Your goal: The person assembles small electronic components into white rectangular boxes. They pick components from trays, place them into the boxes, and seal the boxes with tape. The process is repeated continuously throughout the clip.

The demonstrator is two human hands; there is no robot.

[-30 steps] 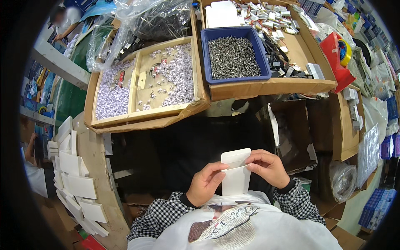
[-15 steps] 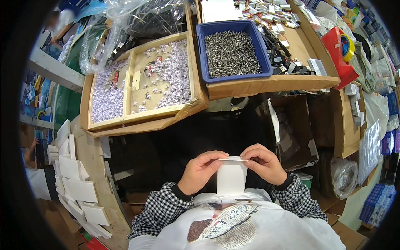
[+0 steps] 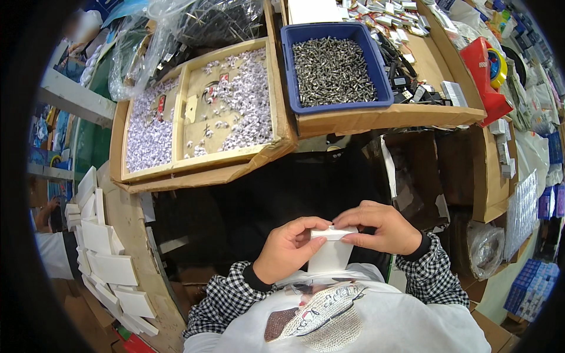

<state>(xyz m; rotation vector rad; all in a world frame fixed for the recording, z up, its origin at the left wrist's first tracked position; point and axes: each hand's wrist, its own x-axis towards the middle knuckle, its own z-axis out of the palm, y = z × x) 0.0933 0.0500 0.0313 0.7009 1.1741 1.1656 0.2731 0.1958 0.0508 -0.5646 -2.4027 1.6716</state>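
A small white cardboard box (image 3: 331, 255) stands upright against my shirt, its top end facing away from me. My left hand (image 3: 289, 247) pinches the left side of that end between thumb and fingers. From the right, my right hand (image 3: 379, 228) grips the same end, thumb at its near edge and fingertips bent over the top. Both hands meet at the box's end flap, which my fingers partly cover. Whatever is inside the box is hidden.
White flat boxes (image 3: 115, 269) lie piled on the left table. Ahead, a divided wooden tray (image 3: 178, 126) holds small whitish parts, beside a blue bin (image 3: 338, 110) of metal pieces. An open carton (image 3: 415, 159) stands to the right, below a red tape dispenser (image 3: 484, 79).
My fingers have moved inward over the box's end, the right ones now reaching across its top. The end flap looks folded down further, and the box has shifted slightly right.
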